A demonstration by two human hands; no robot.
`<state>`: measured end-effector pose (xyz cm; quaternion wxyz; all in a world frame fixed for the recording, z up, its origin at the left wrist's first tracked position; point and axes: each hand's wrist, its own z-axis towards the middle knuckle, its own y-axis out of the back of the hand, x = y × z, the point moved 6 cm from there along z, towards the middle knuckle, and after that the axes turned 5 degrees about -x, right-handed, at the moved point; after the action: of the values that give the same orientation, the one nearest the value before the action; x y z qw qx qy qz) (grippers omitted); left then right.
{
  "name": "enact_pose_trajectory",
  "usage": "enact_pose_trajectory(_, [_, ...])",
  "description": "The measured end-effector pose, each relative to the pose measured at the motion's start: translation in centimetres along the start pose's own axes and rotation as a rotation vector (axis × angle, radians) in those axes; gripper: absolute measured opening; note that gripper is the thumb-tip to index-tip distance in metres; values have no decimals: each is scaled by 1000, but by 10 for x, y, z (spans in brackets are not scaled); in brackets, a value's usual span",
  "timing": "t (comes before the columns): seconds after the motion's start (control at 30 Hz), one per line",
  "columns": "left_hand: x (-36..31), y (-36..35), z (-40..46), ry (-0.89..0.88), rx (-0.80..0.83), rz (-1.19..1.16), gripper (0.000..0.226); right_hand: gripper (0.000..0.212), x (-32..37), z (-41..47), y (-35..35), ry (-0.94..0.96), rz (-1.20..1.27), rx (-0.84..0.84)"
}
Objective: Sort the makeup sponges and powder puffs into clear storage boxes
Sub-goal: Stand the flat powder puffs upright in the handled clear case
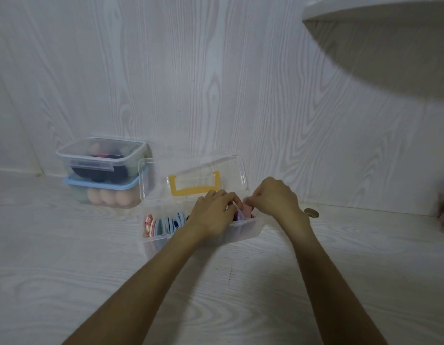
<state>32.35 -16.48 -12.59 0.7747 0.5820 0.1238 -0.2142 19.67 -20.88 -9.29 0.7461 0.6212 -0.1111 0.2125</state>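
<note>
Head view. Both hands at centre, over the right end of the open organiser [243, 234]. Left hand [212, 215] palm down, fingers curled together on a purple puff [239, 215] standing in the right compartment. Right hand [274, 196] at 3 o'clock from the left, fingertips pinched on a pink puff [248, 209] just beside the purple one. Puffs [166, 224] in blue, pink and a pattern, upright on edge in the left compartment. Lid [191, 170] tipped back at 12 o'clock, yellow handle [195, 186] on it. At 10 o'clock, two boxes stacked against the wall: top box [101, 158] clear-lidded with dark and pink things inside, blurred; bottom box [104, 195] blue-lidded with peach sponges [109, 196]. At 3 o'clock from the right wrist, a gold disc [311, 212] on the floor.
</note>
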Motion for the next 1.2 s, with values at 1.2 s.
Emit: enact_pose_trajectory(1.2, [114, 64, -62, 675, -396, -1260, 46, 40, 9, -3, -33, -316, 1066, 383])
